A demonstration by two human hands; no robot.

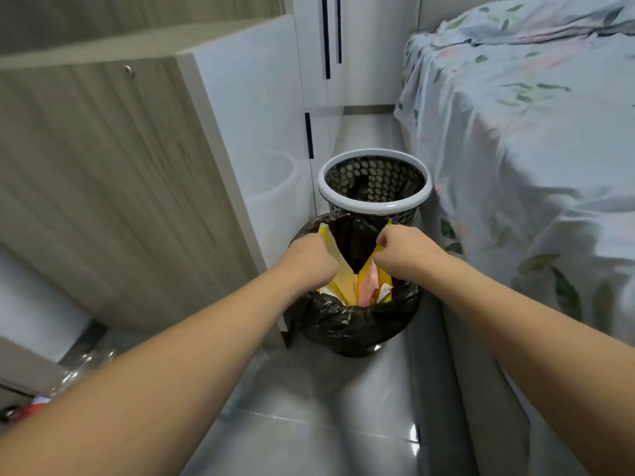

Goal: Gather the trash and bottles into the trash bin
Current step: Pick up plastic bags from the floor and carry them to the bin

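Over the lined trash bin (357, 324), the left hand (311, 257) and right hand (405, 250) are each closing a grip on the yellow packaging (347, 285), spreading it in a V. Pressing it down evenly should be seating it without tearing the black liner (343, 321). Behind stands an unlined mesh basket (374, 201); clear bottles (86, 364) are lying well apart, left on the floor.

My two arms are bare from the near edge of the view right up to the wrists. My left hand (311, 257) and my right hand (405, 250) are bare too, with only their backs and knuckles showing.
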